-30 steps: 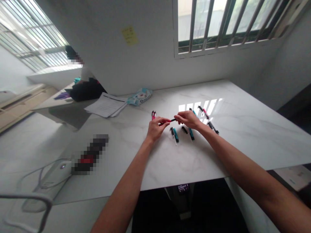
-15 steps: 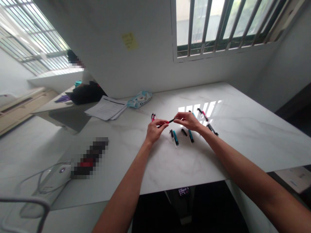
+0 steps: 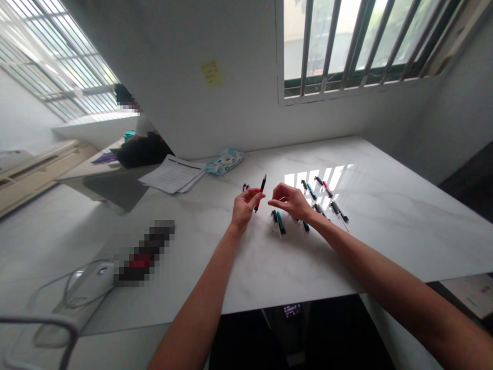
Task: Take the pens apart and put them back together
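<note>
At the center of the frame, a person's left hand (image 3: 243,208) grips a red-and-black pen (image 3: 263,184) between thumb and fingers, its dark tip angled upward above the white marbled counter (image 3: 269,275). Just to the right in the frame, the right hand (image 3: 290,200) is poised with thumb and fingers curved close together, its grip narrow and apart from the pen; whether something small sits between the fingertips cannot be told.

Behind the left hand, the ends of other dark-and-red pens (image 3: 245,187) show. Right of center, below the right hand, a teal-and-black barrel (image 3: 281,223) lies beside a black piece (image 3: 273,216), while a second teal barrel (image 3: 305,226) is partly hidden by the wrist. Beyond the right hand, near a patch of barred sunlight, rest another teal barrel (image 3: 311,192) and a red one (image 3: 327,189), with black parts (image 3: 339,211) nearer the right.

Left of center toward the back, printed sheets (image 3: 173,173) lie just beside a blue-and-white packet (image 3: 224,162). A yellow note (image 3: 212,73) clings to the wall, and a barred window (image 3: 346,46) fills the upper right of the frame.
</note>
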Action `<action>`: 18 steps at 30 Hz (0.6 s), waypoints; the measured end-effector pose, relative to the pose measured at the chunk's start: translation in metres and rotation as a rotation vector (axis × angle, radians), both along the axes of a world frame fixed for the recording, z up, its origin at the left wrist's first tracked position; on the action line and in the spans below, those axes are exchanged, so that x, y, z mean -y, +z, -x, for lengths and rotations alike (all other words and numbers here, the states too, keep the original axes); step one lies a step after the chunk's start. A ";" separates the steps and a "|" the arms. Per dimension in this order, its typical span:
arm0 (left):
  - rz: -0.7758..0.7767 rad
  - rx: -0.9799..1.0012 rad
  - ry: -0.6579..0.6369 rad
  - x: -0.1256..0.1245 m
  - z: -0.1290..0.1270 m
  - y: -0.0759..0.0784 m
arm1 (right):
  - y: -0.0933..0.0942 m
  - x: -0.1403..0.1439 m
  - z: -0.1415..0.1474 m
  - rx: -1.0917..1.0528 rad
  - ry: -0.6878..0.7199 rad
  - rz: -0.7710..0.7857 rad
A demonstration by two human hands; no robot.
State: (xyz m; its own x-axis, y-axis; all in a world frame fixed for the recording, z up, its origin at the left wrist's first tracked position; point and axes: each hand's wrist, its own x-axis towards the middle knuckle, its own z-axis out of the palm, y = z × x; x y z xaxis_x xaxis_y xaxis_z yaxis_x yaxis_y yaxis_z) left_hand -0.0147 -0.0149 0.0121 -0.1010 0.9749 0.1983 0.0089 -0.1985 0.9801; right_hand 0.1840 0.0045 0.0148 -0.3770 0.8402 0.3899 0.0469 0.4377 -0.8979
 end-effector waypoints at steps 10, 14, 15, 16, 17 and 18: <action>0.044 0.171 -0.002 -0.001 0.003 -0.002 | 0.001 0.029 0.023 0.236 -0.046 -0.213; 0.005 0.118 0.038 -0.001 0.001 -0.006 | 0.003 0.033 0.026 0.222 -0.077 -0.242; -0.001 0.107 0.043 -0.001 0.002 -0.006 | 0.003 0.034 0.026 0.214 -0.089 -0.247; -0.003 0.095 0.043 -0.001 0.003 -0.006 | 0.004 0.034 0.027 0.200 -0.103 -0.247; -0.006 0.079 0.041 -0.002 0.004 -0.005 | 0.004 0.034 0.026 0.177 -0.120 -0.237; -0.012 0.056 0.042 -0.002 0.006 -0.005 | 0.004 0.033 0.025 0.143 -0.145 -0.216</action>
State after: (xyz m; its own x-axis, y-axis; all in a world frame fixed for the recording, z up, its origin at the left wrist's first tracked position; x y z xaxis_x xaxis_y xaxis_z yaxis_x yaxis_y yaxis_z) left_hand -0.0206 -0.0126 0.0076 -0.1526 0.9673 0.2026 -0.0370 -0.2105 0.9769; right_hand 0.1586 -0.0281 0.0189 -0.3225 0.7928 0.5171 0.2420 0.5972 -0.7647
